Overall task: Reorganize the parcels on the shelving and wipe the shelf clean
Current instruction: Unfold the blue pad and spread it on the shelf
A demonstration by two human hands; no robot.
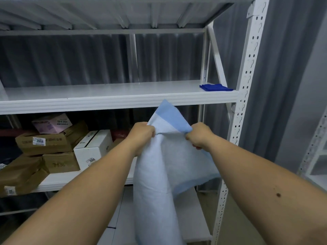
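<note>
Gripping a pale blue sheet [159,165], both hands fisted, arms outstretched.

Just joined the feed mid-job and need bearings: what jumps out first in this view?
Front and centre, the left hand and right hand grip a pale blue bag by its top edge, below the bare middle shelf. A folded dark blue cloth lies at that shelf's right end. Boxes crowd the lower shelf's left side.
</note>
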